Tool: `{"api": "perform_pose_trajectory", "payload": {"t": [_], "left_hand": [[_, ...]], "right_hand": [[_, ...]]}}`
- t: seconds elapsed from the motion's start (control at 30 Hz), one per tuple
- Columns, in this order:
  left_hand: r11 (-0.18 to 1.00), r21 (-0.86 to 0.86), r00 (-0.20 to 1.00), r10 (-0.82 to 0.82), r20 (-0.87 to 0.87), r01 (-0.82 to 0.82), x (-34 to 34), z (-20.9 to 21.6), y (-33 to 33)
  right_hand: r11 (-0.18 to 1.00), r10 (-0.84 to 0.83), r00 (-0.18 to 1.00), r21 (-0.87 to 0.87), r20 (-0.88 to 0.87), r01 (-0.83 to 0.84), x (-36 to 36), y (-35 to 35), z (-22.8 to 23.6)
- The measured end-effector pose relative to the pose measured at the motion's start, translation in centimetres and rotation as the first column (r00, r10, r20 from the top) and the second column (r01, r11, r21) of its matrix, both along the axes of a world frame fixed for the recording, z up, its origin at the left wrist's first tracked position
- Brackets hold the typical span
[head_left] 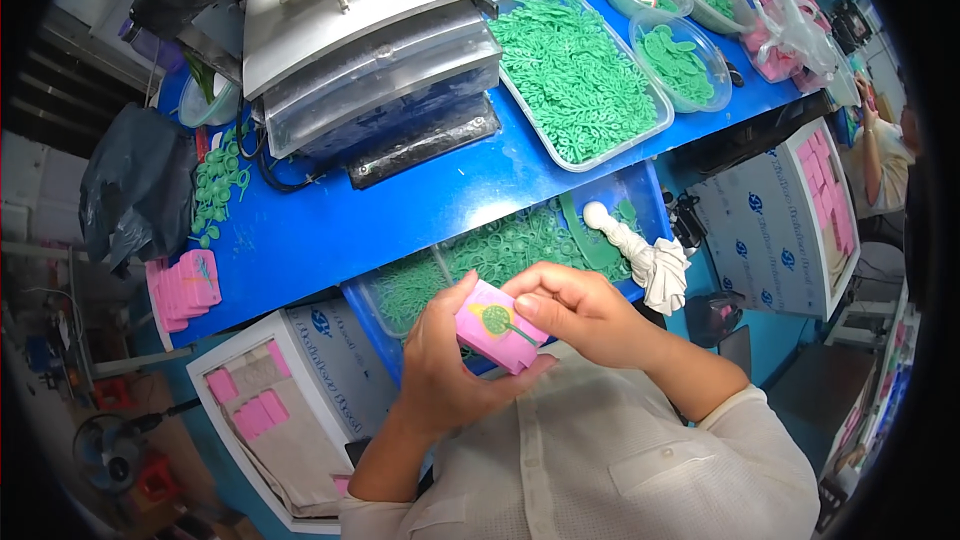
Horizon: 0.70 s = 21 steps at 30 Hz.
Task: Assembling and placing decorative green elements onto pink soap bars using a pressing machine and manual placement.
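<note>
Before the cream cloth shirt (600, 460), the left hand (432, 355) clasps a pink rectangular block (508, 348) by its edges, probably keeping its green leaf-shaped decoration (494, 319) exposed. The right hand's (585, 312) fingers seemingly pinch its upper corner.

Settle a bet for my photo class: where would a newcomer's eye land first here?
Probably on the tray of bright green pieces on the blue table, right of the big metal machine. Next, likely the pink block at lower centre, in the left hand, with the right hand at its edge.
</note>
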<state>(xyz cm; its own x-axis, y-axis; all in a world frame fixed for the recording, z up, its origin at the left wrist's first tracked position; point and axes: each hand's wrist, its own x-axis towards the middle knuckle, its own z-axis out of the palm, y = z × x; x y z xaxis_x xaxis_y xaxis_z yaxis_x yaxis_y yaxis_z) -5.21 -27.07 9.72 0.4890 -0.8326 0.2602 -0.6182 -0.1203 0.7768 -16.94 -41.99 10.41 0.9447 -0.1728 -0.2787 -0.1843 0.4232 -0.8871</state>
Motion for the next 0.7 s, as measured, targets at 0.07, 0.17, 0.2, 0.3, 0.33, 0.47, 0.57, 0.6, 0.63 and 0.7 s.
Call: {"api": "perform_pose_trajectory", "payload": {"t": [0.07, 0.17, 0.2, 0.3, 0.33, 0.47, 0.57, 0.6, 0.63, 0.7], "left_hand": [[1.0, -0.004, 1.0, 0.014, 0.012, -0.014, 0.1, -0.5, 0.1], [0.999, -0.029, 0.999, 0.027, 0.018, -0.027, 0.2, -0.9, 0.4], [1.0, -0.018, 0.999, 0.021, 0.032, -0.02, 0.3, -0.9, 0.7], [1.0, -0.002, 0.998, 0.008, 0.055, -0.008, 0.3, -0.8, 0.8], [1.0, 0.004, 0.998, 0.0, 0.065, 0.0, 0.3, -0.8, 0.8], [1.0, -0.002, 0.999, -0.014, 0.031, 0.014, 0.3, -0.8, 0.7], [1.0, -0.004, 0.998, -0.013, 0.056, 0.013, 0.2, -0.8, 0.8], [1.0, -0.003, 0.998, -0.018, 0.058, 0.019, 0.2, -0.7, 0.7], [1.0, -0.002, 0.998, -0.022, 0.06, 0.022, 0.2, -0.7, 0.7], [1.0, 0.003, 0.998, -0.023, 0.063, 0.023, 0.3, -0.8, 0.8]], "right_hand": [[0.99, -0.034, 0.999, -0.138, 0.004, 0.034, -0.1, -0.2, 0.4], [0.696, 0.137, 0.942, -0.706, 0.308, 0.13, -0.4, -1.0, 1.3], [0.697, 0.138, 0.942, -0.705, 0.306, 0.127, -0.5, -0.9, 1.6], [0.549, 0.189, 0.945, -0.826, 0.266, 0.123, -0.5, -0.7, 2.0], [0.549, 0.189, 0.945, -0.827, 0.266, 0.123, -0.5, -0.6, 1.9], [0.297, 0.213, 0.934, -0.93, 0.288, 0.219, -0.5, -0.1, 1.6], [0.161, 0.239, 0.922, -0.949, 0.305, 0.272, -0.2, -0.1, 1.0], [0.117, 0.247, 0.913, -0.945, 0.325, 0.305, -0.2, -0.1, 0.9], [0.117, 0.249, 0.912, -0.945, 0.325, 0.305, -0.1, -0.1, 0.9], [0.034, 0.264, 0.919, -0.955, 0.292, 0.294, -0.1, -0.1, 1.0]]}}
